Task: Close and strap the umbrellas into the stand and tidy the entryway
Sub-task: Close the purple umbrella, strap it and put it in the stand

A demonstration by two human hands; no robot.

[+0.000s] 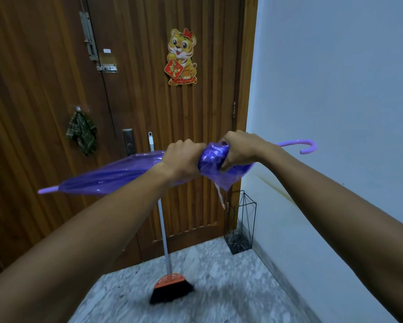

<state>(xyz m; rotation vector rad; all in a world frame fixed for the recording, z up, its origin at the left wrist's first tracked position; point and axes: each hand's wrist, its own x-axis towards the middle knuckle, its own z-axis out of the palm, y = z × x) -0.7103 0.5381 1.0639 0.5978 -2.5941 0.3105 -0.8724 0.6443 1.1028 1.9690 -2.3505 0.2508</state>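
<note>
A folded purple umbrella (116, 174) lies level in the air before the door, its tip pointing left and its curved handle (305, 145) at the right. My left hand (184, 159) grips the gathered canopy near the middle. Right beside it, my right hand (240, 148) grips the bunched fabric on the handle side. A pale strap (220, 195) hangs down from the fabric below my right hand. The black wire umbrella stand (241, 223) sits on the floor in the corner between door and wall, below the umbrella.
A broom (165, 259) with an orange head and black bristles leans against the wooden door (137, 101). A checked cloth (81, 132) hangs from a hook on the door's left side. The white wall (335, 89) runs along the right. The floor is grey speckled stone.
</note>
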